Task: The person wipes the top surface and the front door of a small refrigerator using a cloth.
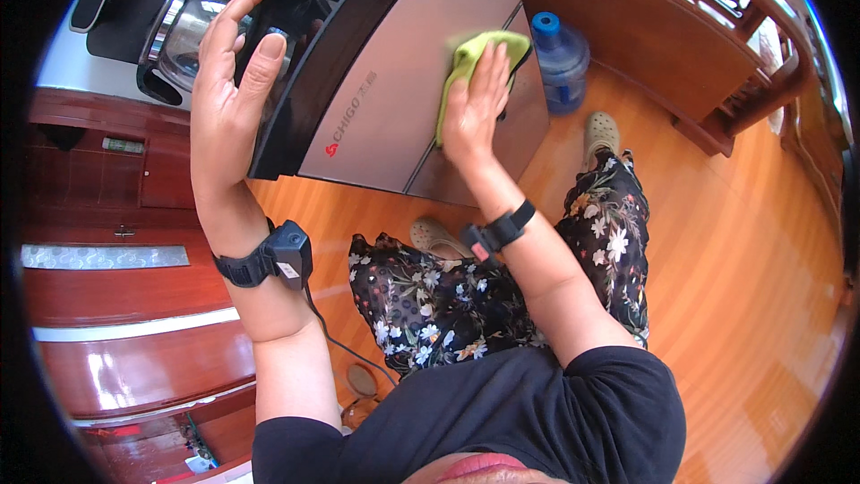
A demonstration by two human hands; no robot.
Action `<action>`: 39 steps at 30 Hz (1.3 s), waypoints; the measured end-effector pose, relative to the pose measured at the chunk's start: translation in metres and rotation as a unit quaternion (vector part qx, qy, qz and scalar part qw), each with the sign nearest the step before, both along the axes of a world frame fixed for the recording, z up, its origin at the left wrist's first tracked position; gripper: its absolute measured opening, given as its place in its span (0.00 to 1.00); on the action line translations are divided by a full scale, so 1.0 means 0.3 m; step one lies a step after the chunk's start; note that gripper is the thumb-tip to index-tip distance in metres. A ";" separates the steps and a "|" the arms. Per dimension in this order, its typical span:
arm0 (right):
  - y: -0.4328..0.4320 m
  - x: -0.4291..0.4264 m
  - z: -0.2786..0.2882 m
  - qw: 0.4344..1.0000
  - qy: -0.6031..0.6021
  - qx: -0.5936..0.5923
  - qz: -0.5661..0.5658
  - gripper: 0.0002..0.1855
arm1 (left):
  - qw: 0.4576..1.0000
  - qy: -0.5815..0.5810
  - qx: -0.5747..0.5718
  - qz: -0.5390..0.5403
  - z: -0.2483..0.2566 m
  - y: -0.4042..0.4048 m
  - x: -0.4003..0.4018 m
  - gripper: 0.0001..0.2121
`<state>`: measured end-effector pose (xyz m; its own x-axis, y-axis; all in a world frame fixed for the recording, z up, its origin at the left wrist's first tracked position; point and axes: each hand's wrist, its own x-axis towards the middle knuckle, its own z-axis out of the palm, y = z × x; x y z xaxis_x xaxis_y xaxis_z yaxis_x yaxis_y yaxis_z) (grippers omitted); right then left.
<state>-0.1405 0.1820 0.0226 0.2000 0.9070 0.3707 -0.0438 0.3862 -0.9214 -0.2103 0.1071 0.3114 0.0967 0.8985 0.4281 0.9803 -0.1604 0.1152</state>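
Note:
My right hand (pixel 474 114) lies flat on a yellow-green cloth (pixel 517 42) and presses it against the pinkish-metallic front panel (pixel 396 33) of a Chigo appliance, probably a water dispenser. The cloth's upper edge is blurred. A dark handle or recess beside it is mostly covered by the hand and cloth. My left hand (pixel 232 87) is raised by the appliance's black upper edge (pixel 289 107), fingers extended and thumb apart, with nothing in it. Whether it touches the edge cannot be told. Behind its fingers, partly hidden, is a glass kettle (pixel 181 47) with a black handle.
A blue water bottle (pixel 561 74) stands on the wooden floor (pixel 705 269) to the appliance's right, near a carved wooden bench (pixel 645 27). Red-brown cabinets (pixel 134 296) line the left side. A black cable (pixel 346 346) runs from the left wrist device (pixel 289 252).

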 end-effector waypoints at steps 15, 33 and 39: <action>-0.356 -0.099 -0.093 0.997 -0.024 0.010 0.066 0.39 | 0.999 -0.016 0.032 -0.020 0.000 -0.041 0.005 0.25; 0.166 0.004 -0.302 0.986 0.051 -0.158 0.033 0.37 | 0.999 -0.047 -0.014 0.000 -0.001 -0.051 0.015 0.28; 0.177 -0.005 -0.507 0.967 0.076 -0.242 0.034 0.39 | 0.999 -0.026 0.007 0.031 0.016 -0.059 0.061 0.35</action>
<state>-0.1421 0.2352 -0.1294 0.1533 0.9795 -0.1304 -0.2031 -0.0979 -0.9743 -0.1920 0.0895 0.3162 0.0177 0.8964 0.4428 0.9813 -0.1004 0.1640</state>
